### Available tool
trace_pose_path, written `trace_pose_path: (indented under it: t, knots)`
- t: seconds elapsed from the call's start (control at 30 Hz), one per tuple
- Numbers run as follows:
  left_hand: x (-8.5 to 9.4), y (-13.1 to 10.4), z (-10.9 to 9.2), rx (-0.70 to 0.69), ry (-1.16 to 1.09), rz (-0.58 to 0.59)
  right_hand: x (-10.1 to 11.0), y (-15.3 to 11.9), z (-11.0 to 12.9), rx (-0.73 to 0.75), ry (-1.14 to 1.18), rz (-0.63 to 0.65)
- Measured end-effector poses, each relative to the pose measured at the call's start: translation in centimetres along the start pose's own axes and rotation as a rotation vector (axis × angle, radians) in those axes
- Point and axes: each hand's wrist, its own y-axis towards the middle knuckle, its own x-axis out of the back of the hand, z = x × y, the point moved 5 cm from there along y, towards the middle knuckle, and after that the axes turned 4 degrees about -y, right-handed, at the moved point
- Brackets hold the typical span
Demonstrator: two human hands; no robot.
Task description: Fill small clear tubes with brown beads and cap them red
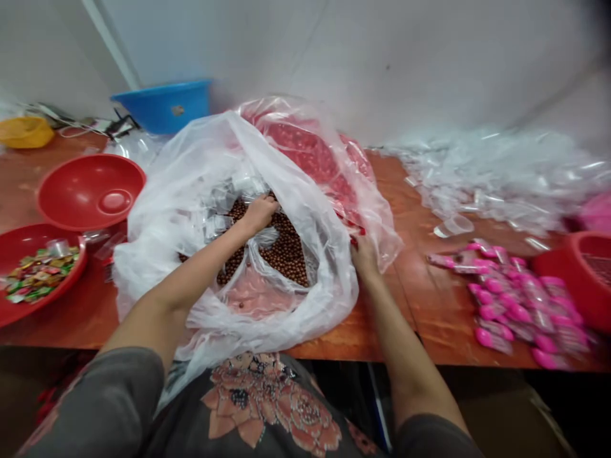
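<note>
A large translucent white plastic bag lies wide open on the table in front of me. Inside it are many small round brown balls and several clear plastic containers. My left hand reaches into this bag, fingers curled down at the balls; what they hold is hidden. Behind and to the right stands a clear bag of red pieces. At its lower right edge is my right hand, its fingers closed beside something small and red that blur keeps me from naming.
Left are a red bowl, another red bowl holding colourful wrapped sweets, and a blue basin. Pink-capped packed tubes, a heap of clear plastic containers and a red basket are on the right.
</note>
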Motion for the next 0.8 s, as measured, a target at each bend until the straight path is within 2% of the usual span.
trace_pose_path:
  t: [0.07, 0.17, 0.23, 0.3, 0.33, 0.4, 0.53, 0.63, 0.8]
  knots:
    - [0.6, -1.6, 0.4, 0.037, -0.093, -0.039, 1.0, -1.3, -0.2, -0.06, 0.061, -0.054]
    - [1.1, -5.3, 0.0, 0.137, -0.392, -0.087, 3.3, -3.3, 0.8, -0.19, 0.269, -0.211]
    - [0.2, -7.5, -0.9, 0.216, -0.633, -0.012, 5.3, -4.6, 2.4, -0.267, 0.609, -0.404]
    - [-1.5, -9.0, -2.1, 0.289, -0.772, 0.128, 6.7, -5.7, 4.8, -0.3, 0.923, -0.524]
    - [-2.4, -9.3, -2.6, 0.322, -0.788, 0.188, 7.0, -6.2, 6.1, -0.318, 1.052, -0.517]
    - [-4.0, -9.2, -3.1, 0.384, -0.761, 0.251, 7.0, -7.3, 8.7, -0.366, 1.234, -0.424]
    - [-6.3, -7.2, -3.6, 0.444, -0.758, 0.219, 6.6, -10.1, 12.2, -0.442, 1.295, -0.26]
    - [-7.7, -6.0, -4.2, 0.449, -0.817, 0.166, 6.4, -12.0, 13.3, -0.458, 1.301, -0.158]
    - [-9.7, -5.9, -5.1, 0.466, -0.98, 0.105, 5.8, -13.6, 13.6, -0.483, 1.338, 0.005]
